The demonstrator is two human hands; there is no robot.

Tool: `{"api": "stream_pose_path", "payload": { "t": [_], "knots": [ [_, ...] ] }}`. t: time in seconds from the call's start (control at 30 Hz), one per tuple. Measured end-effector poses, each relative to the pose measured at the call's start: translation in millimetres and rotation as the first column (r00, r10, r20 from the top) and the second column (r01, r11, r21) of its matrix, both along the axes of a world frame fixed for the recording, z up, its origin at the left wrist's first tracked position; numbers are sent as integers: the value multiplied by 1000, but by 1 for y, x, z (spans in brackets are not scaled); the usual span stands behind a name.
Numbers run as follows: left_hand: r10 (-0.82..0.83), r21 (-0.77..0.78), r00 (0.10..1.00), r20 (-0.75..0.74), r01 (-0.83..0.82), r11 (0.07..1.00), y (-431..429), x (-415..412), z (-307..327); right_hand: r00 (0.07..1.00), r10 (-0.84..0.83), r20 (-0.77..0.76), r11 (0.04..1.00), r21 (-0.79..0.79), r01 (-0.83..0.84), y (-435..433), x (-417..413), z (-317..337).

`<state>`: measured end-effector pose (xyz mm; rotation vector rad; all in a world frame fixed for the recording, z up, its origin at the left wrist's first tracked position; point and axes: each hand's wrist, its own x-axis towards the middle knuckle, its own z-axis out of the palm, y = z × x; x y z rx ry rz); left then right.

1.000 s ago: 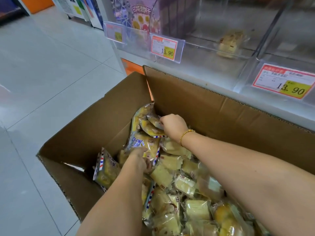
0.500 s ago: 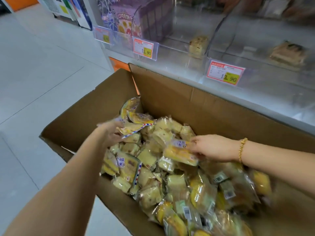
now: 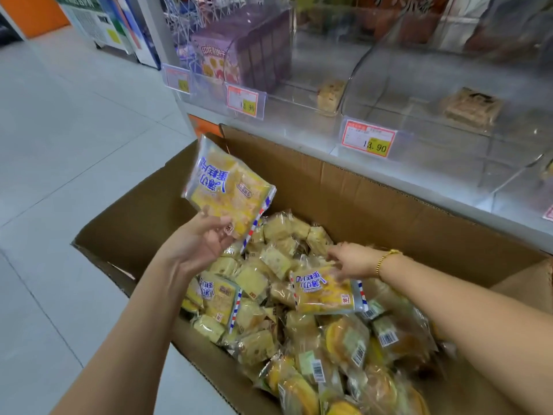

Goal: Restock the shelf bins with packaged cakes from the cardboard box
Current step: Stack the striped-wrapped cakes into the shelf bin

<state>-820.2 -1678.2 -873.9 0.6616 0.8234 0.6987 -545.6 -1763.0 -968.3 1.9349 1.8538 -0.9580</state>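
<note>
Yellow cake packet [image 3: 227, 190], raised, pinched in left hand [image 3: 197, 244]; second packet [image 3: 324, 292] gripped by right hand [image 3: 350, 260] inside cardboard box [image 3: 359, 199].

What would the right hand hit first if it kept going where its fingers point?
Most likely the small wrapped cakes heaped just beyond the fingertips of the right hand in the cardboard box. The cake packet in the left hand sits further along but higher; depth is unclear.

We're in a shop aisle here. Clear acrylic shelf bins [image 3: 434, 94] carry price tags [image 3: 368, 142] reading 13.90, over a tiled floor [image 3: 74, 139]. An open cardboard box [image 3: 344, 190] brims with packaged cakes [image 3: 299, 310].
</note>
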Motion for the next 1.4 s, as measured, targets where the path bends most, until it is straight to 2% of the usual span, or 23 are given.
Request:
{"api": "stream_pose_path", "payload": {
  "t": [0.07, 0.2, 0.37, 0.47, 0.57, 0.63, 0.67, 0.77, 0.83, 0.97, 1.1, 1.23, 1.3, 1.4],
  "knots": [
    [-46, 14, 999, 3, 46, 999, 0, -2, -8, 1000, -6, 18, 997, -74, 8, -3, -4, -12],
    [-87, -24, 995, -58, 86, 996, -2, -6, -16, 995, -93, 26, 993, -75, 95, -5, -3, -13],
    [-70, -38, 969, -237, 63, 997, -18, -3, -5, 976, -215, -20, 974, -77, 213, -13, 9, 22],
    [-48, -14, 953, -298, 46, 999, -36, -1, 9, 961, -274, -45, 962, 7, 275, -34, 27, 64],
    [-45, 31, 940, -337, 59, 998, -58, 7, 25, 907, -372, -197, 901, 159, 404, -71, 53, 110],
    [-63, 51, 934, -353, 87, 995, -73, 16, 34, 807, -432, -403, 809, 224, 544, -102, 65, 137],
    [-66, 57, 930, -360, 93, 994, -81, 21, 38, 721, -449, -528, 760, 198, 619, -118, 66, 148],
    [-105, 55, 929, -354, 132, 990, -101, 46, 50, 378, -457, -805, 659, -21, 752, -165, 62, 175],
    [-170, 68, 932, -319, 202, 977, -118, 70, 61, 249, -443, -861, 631, -103, 769, -191, 62, 183],
    [-341, 107, 903, -262, 378, 920, -165, 131, 87, 151, -445, -883, 549, -136, 825, -238, 75, 204],
    [-474, 109, 860, -191, 499, 860, -217, 193, 105, 95, -413, -906, 475, -125, 871, -283, 96, 213],
    [-593, 124, 796, -118, 605, 787, -264, 238, 125, -57, -381, -923, 349, -200, 915, -333, 124, 208],
    [-638, 117, 763, -102, 646, 754, -284, 257, 133, -150, -342, -928, 321, -265, 909, -355, 134, 208],
    [-692, 116, 711, -127, 703, 701, -303, 283, 138, -132, -306, -943, 266, -218, 939, -377, 153, 210]
  ]
}}
